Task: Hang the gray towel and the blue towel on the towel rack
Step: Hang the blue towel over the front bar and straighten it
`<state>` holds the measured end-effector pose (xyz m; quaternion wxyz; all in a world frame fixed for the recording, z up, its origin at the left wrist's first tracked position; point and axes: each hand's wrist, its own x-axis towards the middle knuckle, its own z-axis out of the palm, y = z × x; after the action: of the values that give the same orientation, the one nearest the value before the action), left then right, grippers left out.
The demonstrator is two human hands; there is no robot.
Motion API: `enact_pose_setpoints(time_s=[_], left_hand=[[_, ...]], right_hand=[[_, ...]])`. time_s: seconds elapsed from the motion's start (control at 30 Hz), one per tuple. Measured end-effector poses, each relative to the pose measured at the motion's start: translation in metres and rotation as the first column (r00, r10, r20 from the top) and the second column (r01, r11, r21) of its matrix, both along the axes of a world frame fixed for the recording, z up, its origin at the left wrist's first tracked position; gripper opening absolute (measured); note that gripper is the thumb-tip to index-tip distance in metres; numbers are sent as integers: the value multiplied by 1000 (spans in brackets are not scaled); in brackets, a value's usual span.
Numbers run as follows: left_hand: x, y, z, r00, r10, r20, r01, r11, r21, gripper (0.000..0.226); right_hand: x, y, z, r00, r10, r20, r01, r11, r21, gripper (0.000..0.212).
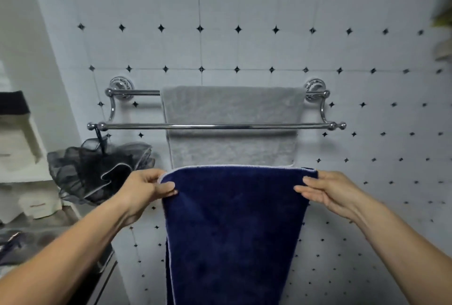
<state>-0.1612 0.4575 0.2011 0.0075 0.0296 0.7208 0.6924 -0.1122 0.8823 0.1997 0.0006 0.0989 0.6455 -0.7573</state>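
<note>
A chrome double-bar towel rack [137, 126] is fixed to the tiled wall. The gray towel [231, 109] hangs over its rear upper bar and drops behind the front lower bar. Below the rack I hold the dark blue towel [232, 226] spread flat, hanging down in front of me. My left hand [146, 188] pinches its top left corner. My right hand [322, 189] pinches its top right corner, fingers lying fairly straight along the edge. The blue towel's top edge sits below the front bar and covers the gray towel's bottom hem.
A black mesh bath sponge [97, 170] hangs from the left end of the front bar. White shelves with folded items [22, 148] stand at the left, above a counter [49, 236]. A blurred plant [442, 18] shows at the upper right edge.
</note>
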Motion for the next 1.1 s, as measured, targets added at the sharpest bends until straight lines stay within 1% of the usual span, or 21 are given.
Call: enact_pose_setpoints(time_s=[0.03, 0.07, 0.13, 0.2, 0.23, 0.3, 0.33, 0.37, 0.43, 0.47, 0.5, 0.6, 0.67, 0.73, 0.8, 0.83, 0.87, 0.9, 0.97, 1.03, 1.1], left_hand=[[-4, 3, 2, 1000, 24, 13, -24, 998, 64, 9], [-9, 6, 5, 998, 50, 33, -54, 992, 111, 12], [-20, 13, 12, 995, 72, 76, -83, 983, 164, 18], [-33, 21, 19, 990, 52, 127, -83, 965, 250, 16], [-42, 24, 23, 984, 72, 160, -118, 947, 299, 12], [-56, 32, 34, 965, 131, 228, -217, 886, 409, 4], [-63, 35, 39, 959, 144, 243, -247, 847, 472, 9], [-71, 37, 44, 962, 142, 234, -248, 811, 530, 8], [-80, 41, 54, 980, 106, 169, -190, 752, 632, 10], [-83, 43, 57, 988, 89, 129, -154, 721, 676, 15], [-85, 45, 59, 991, 90, 96, -132, 693, 709, 20], [-83, 51, 60, 996, 94, 14, -71, 645, 761, 28], [-79, 55, 62, 997, 79, -22, -32, 618, 786, 34], [-76, 58, 64, 998, 36, -54, 27, 522, 853, 40], [-72, 61, 73, 996, 4, -94, 84, 412, 907, 31], [-72, 64, 78, 996, 11, -93, 81, 391, 917, 23], [-73, 68, 83, 997, 24, -79, 63, 395, 917, 15], [-75, 73, 86, 998, 49, -44, 20, 421, 907, 10], [-80, 82, 87, 988, 146, 50, -115, 481, 869, 7], [-82, 85, 84, 967, 249, 59, -185, 522, 833, 25], [-80, 83, 77, 960, 280, -6, -161, 567, 808, 33]], right_hand=[[-4, -3, 3, 999, -42, -6, 42, 998, -52, 24], [-9, -5, 6, 998, -63, -10, 62, 995, -84, 18], [-18, -12, 14, 998, -68, -8, 67, 991, -118, 15], [-32, -20, 21, 994, -108, 0, 107, 982, -158, 19], [-40, -24, 25, 988, -152, -4, 149, 970, -193, 23], [-57, -31, 34, 963, -267, -26, 250, 927, -280, 36], [-66, -32, 39, 947, -319, -41, 290, 901, -322, 40], [-73, -33, 45, 936, -348, -58, 307, 884, -354, 36], [-85, -34, 57, 924, -369, -97, 304, 867, -394, 11], [-88, -35, 60, 919, -375, -119, 297, 860, -415, 12], [-90, -34, 62, 918, -369, -145, 274, 856, -438, 20], [-88, -33, 59, 913, -326, -247, 148, 826, -544, 28], [-87, -31, 57, 916, -282, -284, 51, 786, -616, 19], [-88, -32, 63, 916, -270, -297, 14, 761, -649, 5], [-93, -37, 71, 919, -314, -238, 89, 754, -651, 29], [-96, -40, 76, 917, -350, -194, 152, 754, -639, 35], [-99, -44, 80, 914, -377, -147, 212, 756, -619, 35], [-101, -46, 83, 909, -403, -108, 268, 762, -590, 31], [-104, -50, 86, 907, -419, -44, 339, 788, -515, 18], [-105, -49, 84, 908, -419, -22, 358, 800, -481, 12], [-102, -48, 83, 903, -429, -22, 371, 805, -463, 11]])
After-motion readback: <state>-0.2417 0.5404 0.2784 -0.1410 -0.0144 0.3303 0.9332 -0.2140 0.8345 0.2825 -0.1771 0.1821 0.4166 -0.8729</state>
